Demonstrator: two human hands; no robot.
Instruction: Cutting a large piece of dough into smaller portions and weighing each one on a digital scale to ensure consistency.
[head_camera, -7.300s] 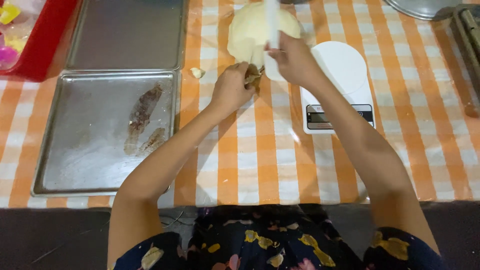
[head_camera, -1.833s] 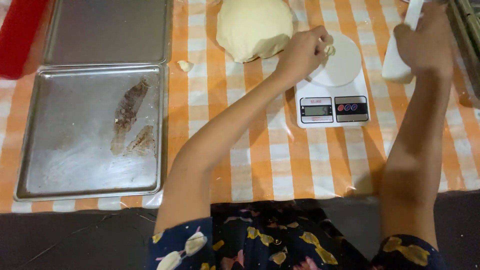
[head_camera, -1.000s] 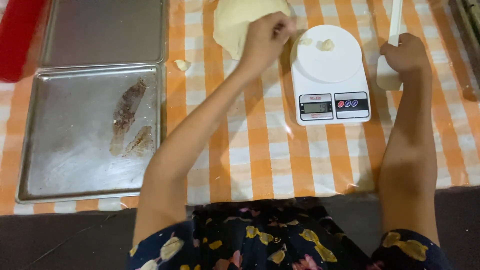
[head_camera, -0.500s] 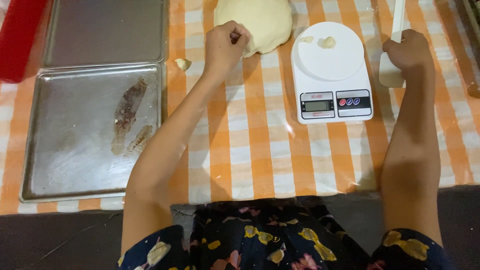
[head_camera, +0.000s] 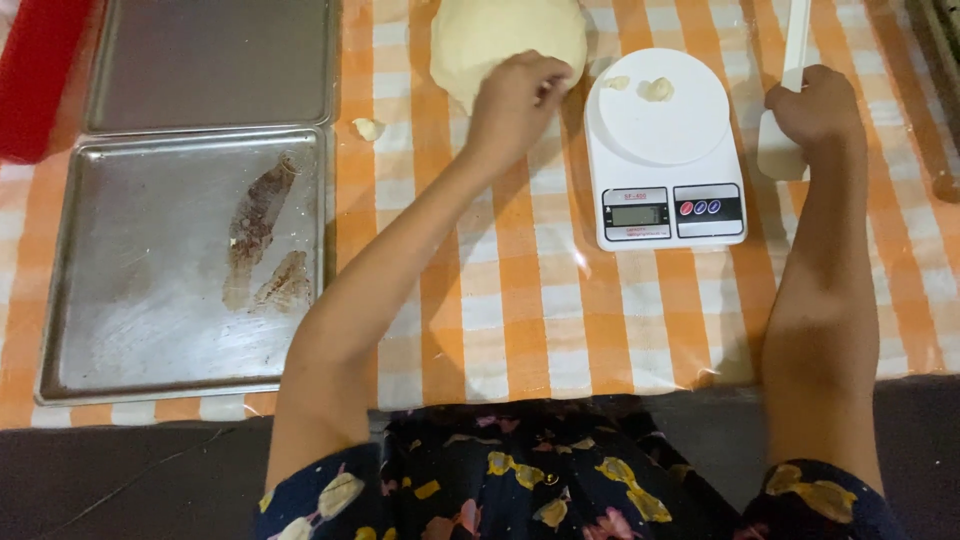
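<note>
A big pale dough mound (head_camera: 500, 35) lies at the top middle of the orange-and-white checked cloth. My left hand (head_camera: 515, 100) rests on its near edge, fingers curled into the dough. To the right stands a white digital kitchen scale (head_camera: 662, 150) with two small dough bits (head_camera: 657, 89) on its round platform. Right of the scale, my right hand (head_camera: 818, 105) is closed around the handle of a white scraper (head_camera: 785, 150), whose blade rests on the cloth.
A steel baking tray (head_camera: 180, 265) with brown smears sits at the left, a second tray (head_camera: 210, 60) behind it. A red container (head_camera: 35, 80) is at the far left. A small dough scrap (head_camera: 367, 128) lies beside the trays. The table edge runs below.
My left hand put a dough bit on the scale, swung left, then came back onto the big dough mound. My right hand kept the scraper down at the right.
</note>
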